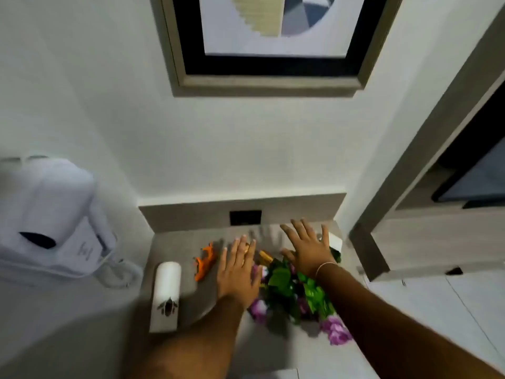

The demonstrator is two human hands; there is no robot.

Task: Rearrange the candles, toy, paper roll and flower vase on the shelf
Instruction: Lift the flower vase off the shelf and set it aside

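Hands hover flat and spread wide, gripping nothing: left hand (238,272) just right of the toy (205,262), right hand (306,248) over the flowers (297,291) at five o'clock on the shelf (191,236). Paper roll (167,285) lies at seven o'clock. Best to grasp the flowers low, near the hidden vase.

Shelf (191,239) looks like matt grey wood-grain laminate, smooth. Paper roll (167,280) is white, soft matt paper in a matt white holder. Toy (205,262) is orange plastic, slight sheen. Flowers (297,294) look artificial: glossy green plastic leaves, purple cloth-like petals. Hair dryer (52,214) is glossy white plastic. Wall matt, faintly textured. Bracelet (325,266) is thin, pale; material unclear.
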